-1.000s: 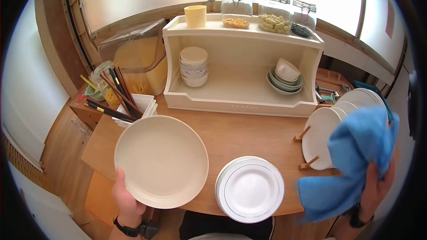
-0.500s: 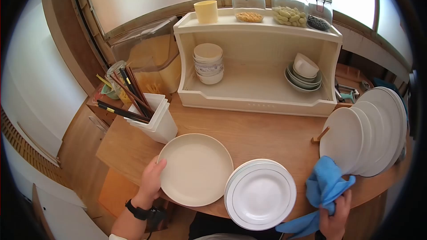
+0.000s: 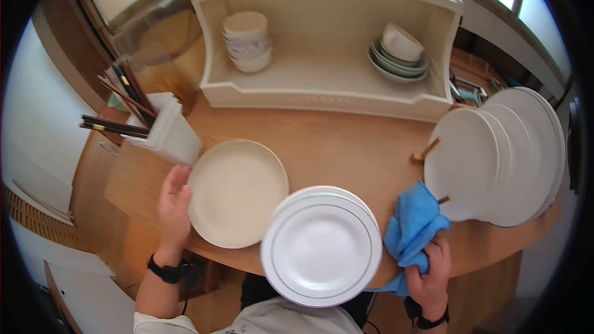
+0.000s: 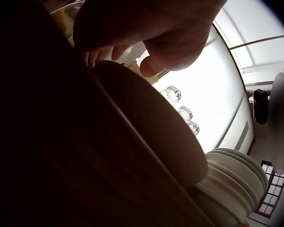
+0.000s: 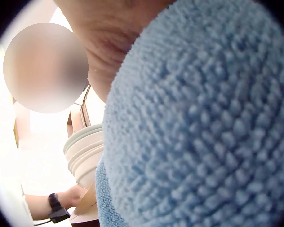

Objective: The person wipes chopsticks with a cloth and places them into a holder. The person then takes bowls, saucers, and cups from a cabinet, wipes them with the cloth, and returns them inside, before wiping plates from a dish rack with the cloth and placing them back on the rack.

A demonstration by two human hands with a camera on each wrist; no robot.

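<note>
A large cream plate (image 3: 238, 195) lies on the wooden table, left of a stack of white plates (image 3: 322, 253) with a thin line round the top one's rim. At the cream plate's left edge is my left hand (image 3: 175, 213), fingers extended and thumb close to the rim. The left wrist view shows that hand above the dark side of the cream plate (image 4: 151, 123). My right hand (image 3: 431, 269) holds a bunched blue cloth (image 3: 411, 226) near the table's front edge. Up close in the right wrist view, the cloth (image 5: 199, 123) hides most of the fingers.
White plates (image 3: 464, 167) stand upright in a wooden rack at the right. A white container (image 3: 170, 133) with chopsticks is just beyond the left hand. Behind, a cream shelf unit (image 3: 328, 108) holds stacked bowls (image 3: 247, 43) and green and white bowls (image 3: 399, 55).
The cream plate has gone from raised in my left hand to flat on the table, and that hand has loosened from it. The right hand has lowered the blue cloth toward the table's front.
</note>
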